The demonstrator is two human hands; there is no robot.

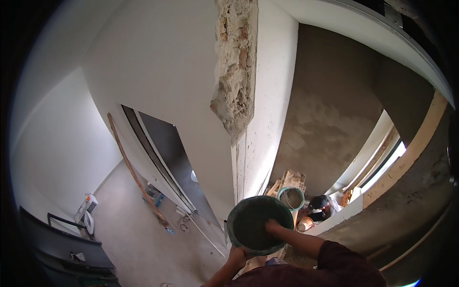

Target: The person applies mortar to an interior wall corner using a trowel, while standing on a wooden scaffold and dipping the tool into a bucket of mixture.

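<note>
Currently gripping green bucket (234, 219) at lower centre with left hand (239, 253). Holding right hand (272, 228) inside; cannot tell its grip

Brown plastered wall (330, 105) beyond the bare right fingers (270, 226) looks kinda dim, narrow slanted window (395, 156) to their right glares, edges fisheye-warped.

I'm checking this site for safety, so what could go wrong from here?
With only the left hand seen at the rim of the green tub and the right hand inside, the tub might tip if that grip slips; what supports it underneath is hidden. Loose bits could perhaps drop from the rough, exposed masonry.
</note>
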